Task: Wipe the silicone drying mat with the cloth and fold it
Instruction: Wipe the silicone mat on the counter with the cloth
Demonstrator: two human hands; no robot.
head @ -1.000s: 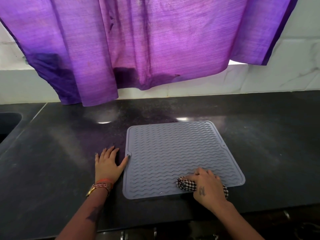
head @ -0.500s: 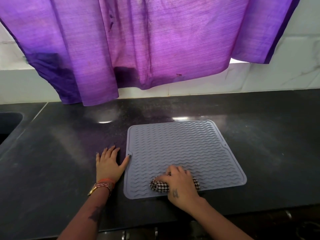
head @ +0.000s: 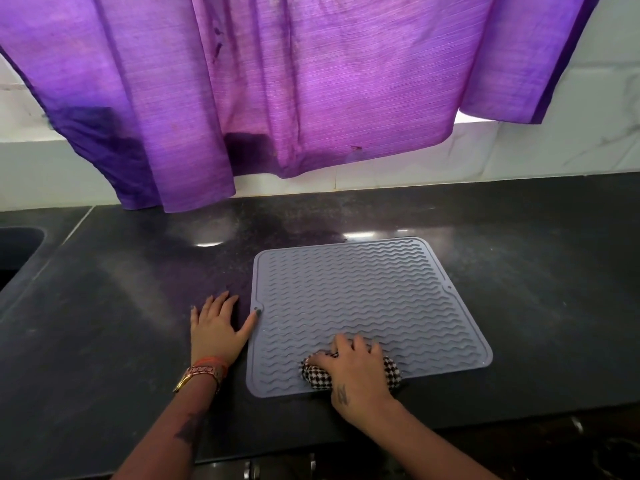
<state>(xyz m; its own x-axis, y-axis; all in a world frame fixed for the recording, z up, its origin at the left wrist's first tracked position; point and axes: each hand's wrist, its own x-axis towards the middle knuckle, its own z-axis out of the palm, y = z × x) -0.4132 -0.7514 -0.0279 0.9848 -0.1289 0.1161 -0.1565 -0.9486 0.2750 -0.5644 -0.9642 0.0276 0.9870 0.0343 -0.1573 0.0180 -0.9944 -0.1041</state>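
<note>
Grey mat (head: 363,306) lies flat on black counter (head: 104,323). Right hand (head: 356,372) grips checked cloth (head: 317,375) at the mat's 6 o'clock edge; left hand (head: 216,329), fingers spread, rests at 9 o'clock, thumb touching the mat's edge.

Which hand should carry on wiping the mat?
Right hand: it already grips the cloth on the mat. Left hand lies flat on the counter, thumb at the mat's edge, steadying it.
</note>
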